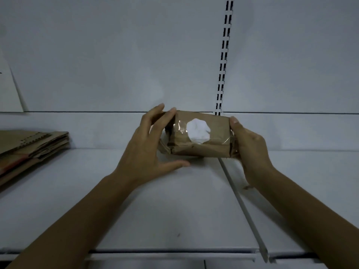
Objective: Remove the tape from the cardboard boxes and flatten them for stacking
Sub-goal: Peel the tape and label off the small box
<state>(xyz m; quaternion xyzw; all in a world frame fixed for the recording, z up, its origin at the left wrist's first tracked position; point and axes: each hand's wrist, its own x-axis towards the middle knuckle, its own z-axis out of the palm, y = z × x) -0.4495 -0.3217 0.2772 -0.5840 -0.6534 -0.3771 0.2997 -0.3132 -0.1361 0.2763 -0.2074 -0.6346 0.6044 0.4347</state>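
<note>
A small brown cardboard box is held above the white shelf between both hands. Clear tape runs across its top, partly over a torn white label. My left hand is at the box's left end, fingers reaching over the top edge and thumb stretched out below the front. My right hand grips the right end, thumb on the top corner, fingers hidden behind the box.
A stack of flattened cardboard lies at the left of the white shelf. A white back panel with a slotted upright rises behind. A seam strip runs across the shelf toward its front edge.
</note>
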